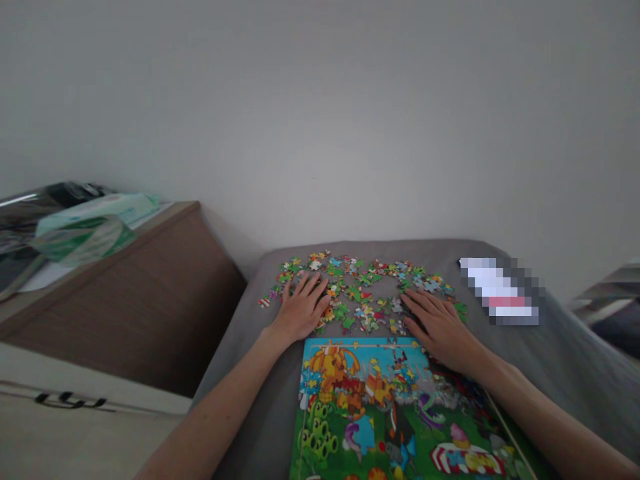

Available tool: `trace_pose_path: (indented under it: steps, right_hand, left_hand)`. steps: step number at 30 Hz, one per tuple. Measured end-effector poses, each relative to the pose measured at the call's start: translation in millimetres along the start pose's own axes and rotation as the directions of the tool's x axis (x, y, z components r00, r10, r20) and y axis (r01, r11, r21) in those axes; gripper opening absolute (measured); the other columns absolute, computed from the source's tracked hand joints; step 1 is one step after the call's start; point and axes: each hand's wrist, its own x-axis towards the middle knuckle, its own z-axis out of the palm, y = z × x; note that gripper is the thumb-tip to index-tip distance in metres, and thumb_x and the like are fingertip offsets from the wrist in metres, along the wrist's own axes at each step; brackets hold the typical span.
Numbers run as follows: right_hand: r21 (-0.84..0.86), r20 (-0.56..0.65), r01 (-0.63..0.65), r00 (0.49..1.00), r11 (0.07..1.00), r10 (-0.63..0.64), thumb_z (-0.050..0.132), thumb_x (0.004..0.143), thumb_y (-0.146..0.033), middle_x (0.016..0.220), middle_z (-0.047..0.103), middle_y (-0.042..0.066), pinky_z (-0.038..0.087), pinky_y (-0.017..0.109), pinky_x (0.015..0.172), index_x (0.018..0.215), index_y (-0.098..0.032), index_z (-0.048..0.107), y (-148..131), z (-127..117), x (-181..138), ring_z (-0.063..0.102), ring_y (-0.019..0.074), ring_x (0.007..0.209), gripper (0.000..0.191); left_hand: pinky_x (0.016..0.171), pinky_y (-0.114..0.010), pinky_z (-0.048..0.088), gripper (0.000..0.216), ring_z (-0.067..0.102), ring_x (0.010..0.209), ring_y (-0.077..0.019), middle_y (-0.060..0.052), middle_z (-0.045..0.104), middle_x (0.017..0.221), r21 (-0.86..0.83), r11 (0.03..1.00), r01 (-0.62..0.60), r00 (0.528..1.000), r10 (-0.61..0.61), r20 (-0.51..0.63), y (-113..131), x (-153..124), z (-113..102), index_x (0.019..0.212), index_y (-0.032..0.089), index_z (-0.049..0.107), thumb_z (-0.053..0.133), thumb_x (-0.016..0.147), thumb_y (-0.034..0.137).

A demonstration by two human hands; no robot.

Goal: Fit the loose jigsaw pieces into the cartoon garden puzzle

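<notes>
Several loose colourful puzzle pieces [365, 283] lie scattered on a grey cloth surface [250, 347]. My left hand [301, 308] rests flat on the left part of the pile, fingers spread. My right hand [437, 327] lies flat on the right part, fingers stretched toward the pieces. Neither hand holds anything. A colourful cartoon puzzle board [380, 413] lies just in front of the pile, between my forearms.
A brown wooden cabinet [135, 300] stands to the left, with a green and white packet [90, 227] on top. A blurred-out flat object [503, 291] lies at the back right of the grey surface. A plain wall rises behind.
</notes>
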Motion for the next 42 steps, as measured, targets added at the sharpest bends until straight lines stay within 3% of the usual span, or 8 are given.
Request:
trace_pose_path:
  steps: [4, 8, 12, 21, 26, 30, 37, 42]
  right_hand:
    - [0.0, -0.002, -0.004, 1.0, 1.0, 0.004, 0.038, 0.1, -0.037, 0.143, 0.056, 0.014, 0.041, 0.053, 0.106, 0.139, -0.015, 0.055, -3.2, -3.6, 1.4, 0.046, 0.0313, 0.135, 0.048]
    - [0.009, 0.004, -0.007, 1.0, 1.0, 0.007, 0.04, 0.1, -0.036, 0.144, 0.055, 0.013, 0.041, 0.052, 0.107, 0.141, -0.018, 0.054, -5.3, -8.2, 2.5, 0.046, 0.0303, 0.135, 0.047]
    - [0.01, 0.01, -0.012, 1.0, 1.0, 0.012, 0.041, 0.1, -0.036, 0.144, 0.055, 0.013, 0.04, 0.05, 0.108, 0.141, -0.017, 0.054, -6.2, -11.4, 3.1, 0.046, 0.0299, 0.135, 0.047]
    - [0.032, 0.004, -0.004, 1.0, 0.999, 0.004, 0.042, 0.099, -0.034, 0.144, 0.055, 0.012, 0.039, 0.05, 0.108, 0.14, -0.017, 0.054, -5.0, -12.4, 4.0, 0.045, 0.0304, 0.135, 0.046]
    - [0.041, 0.002, 0.007, 1.0, 0.999, -0.007, 0.041, 0.099, -0.035, 0.144, 0.055, 0.012, 0.039, 0.05, 0.108, 0.14, -0.017, 0.054, -3.5, -12.8, 4.1, 0.044, 0.0306, 0.136, 0.046]
    - [0.038, 0.006, 0.003, 1.0, 0.999, -0.003, 0.04, 0.1, -0.035, 0.143, 0.056, 0.012, 0.039, 0.049, 0.108, 0.14, -0.018, 0.054, -2.8, -12.9, 3.9, 0.044, 0.03, 0.136, 0.046]
    - [0.031, 0.047, 0.012, 0.999, 0.999, -0.013, 0.039, 0.1, -0.035, 0.145, 0.054, 0.012, 0.038, 0.052, 0.109, 0.142, -0.017, 0.052, -1.4, -11.3, 3.7, 0.041, 0.0317, 0.138, 0.047]
    - [0.007, 0.062, 0.016, 0.998, 1.0, -0.016, 0.04, 0.1, -0.035, 0.146, 0.054, 0.012, 0.037, 0.052, 0.11, 0.141, -0.015, 0.053, -1.8, -14.6, 3.6, 0.041, 0.0324, 0.139, 0.047]
  left_hand:
    - [0.119, -0.051, 0.02, 0.051, 0.027, 0.148, -0.0249, -0.002, 0.035, 0.159, -0.01, 0.998, -0.059, 0.995, 0.058, -0.08, 18.8, 26.5, -4.6, 0.149, 0.026, 0.041, 0.023, 0.105, 0.045]
    - [0.113, -0.043, 0.033, 0.046, 0.043, 0.136, -0.0235, -0.004, 0.049, 0.15, -0.012, 0.982, -0.187, 0.982, 0.187, -0.034, 34.9, 68.8, -1.1, 0.145, 0.026, 0.048, 0.031, 0.103, 0.026]
    - [0.107, -0.041, 0.038, 0.036, 0.054, 0.122, -0.0248, -0.004, 0.061, 0.132, 0.013, 0.961, -0.276, 0.961, 0.275, 0.018, 36.9, 104.0, -1.3, 0.13, 0.031, 0.064, 0.046, 0.099, 0.027]
    - [0.101, -0.039, 0.042, 0.028, 0.055, 0.116, -0.0237, -0.003, 0.066, 0.12, 0.04, 0.936, -0.351, 0.935, 0.352, -0.048, 43.5, 119.4, -9.6, 0.106, 0.026, 0.075, 0.047, 0.101, 0.032]
    - [0.106, -0.036, 0.04, 0.029, 0.052, 0.121, -0.0217, -0.004, 0.061, 0.129, 0.001, 0.951, -0.309, 0.937, 0.304, -0.174, 42.0, 107.6, -16.4, 0.106, 0.025, 0.074, 0.046, 0.102, 0.033]
    - [0.091, -0.033, 0.048, 0.031, 0.063, 0.1, -0.0203, -0.005, 0.068, 0.105, -0.178, 0.937, -0.301, 0.94, 0.26, -0.222, 33.5, 77.4, -33.9, 0.103, 0.023, 0.074, 0.047, 0.101, 0.038]
    - [0.073, -0.028, 0.051, 0.032, 0.068, 0.082, -0.0167, 0.0, 0.075, 0.096, -0.59, 0.785, -0.189, 0.957, 0.282, 0.069, 31.8, -23.6, -55.4, 0.106, 0.027, 0.072, 0.046, 0.099, 0.044]
    - [0.077, -0.03, 0.053, 0.025, 0.066, 0.082, -0.0163, -0.002, 0.074, 0.095, -0.634, 0.758, -0.154, 0.969, 0.243, 0.055, 34.0, -51.0, -40.8, 0.102, 0.024, 0.07, 0.055, 0.093, 0.042]
